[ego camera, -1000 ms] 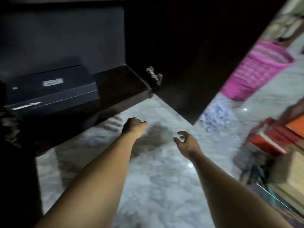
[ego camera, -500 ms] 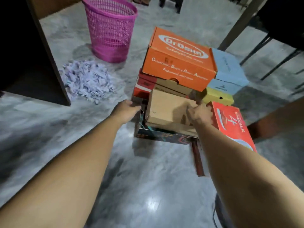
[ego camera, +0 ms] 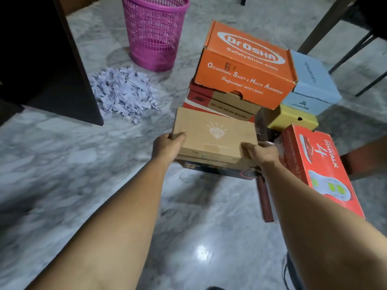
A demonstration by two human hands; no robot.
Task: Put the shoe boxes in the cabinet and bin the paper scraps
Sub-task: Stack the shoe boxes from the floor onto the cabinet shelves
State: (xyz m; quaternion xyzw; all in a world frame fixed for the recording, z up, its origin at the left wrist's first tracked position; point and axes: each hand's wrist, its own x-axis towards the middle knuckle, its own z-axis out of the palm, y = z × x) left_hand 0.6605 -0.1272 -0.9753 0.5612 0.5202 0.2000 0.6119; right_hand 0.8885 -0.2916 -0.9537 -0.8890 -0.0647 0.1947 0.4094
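Shoe boxes stand in a pile on the marble floor [ego camera: 73, 164], and the person holds one of them, a flat brown box [ego camera: 213, 135], at the near side of this pile. The left hand [ego camera: 167, 146] grips its left end, with the thumb on the lid and the other fingers curled under the edge. The right hand [ego camera: 261, 153] grips the right near corner, with the fingers bent around the side. The brown box sits just above a dark box [ego camera: 215, 167] at the bottom of the pile; I cannot tell if they touch.

Behind it, a big orange box [ego camera: 245, 65] lies on top of a red and tan box [ego camera: 222, 103]. To the right of the orange box, a light blue box [ego camera: 312, 80] rests on a yellow box [ego camera: 293, 118]. A red box with a shoe picture [ego camera: 320, 168] leans beside the right forearm.

Paper scraps [ego camera: 125, 93] are in a heap on the floor, to the left of the pile. A pink basket [ego camera: 154, 32] stands upright just behind the scraps. A dark cabinet panel [ego camera: 52, 59] is at the far left, near the scraps.
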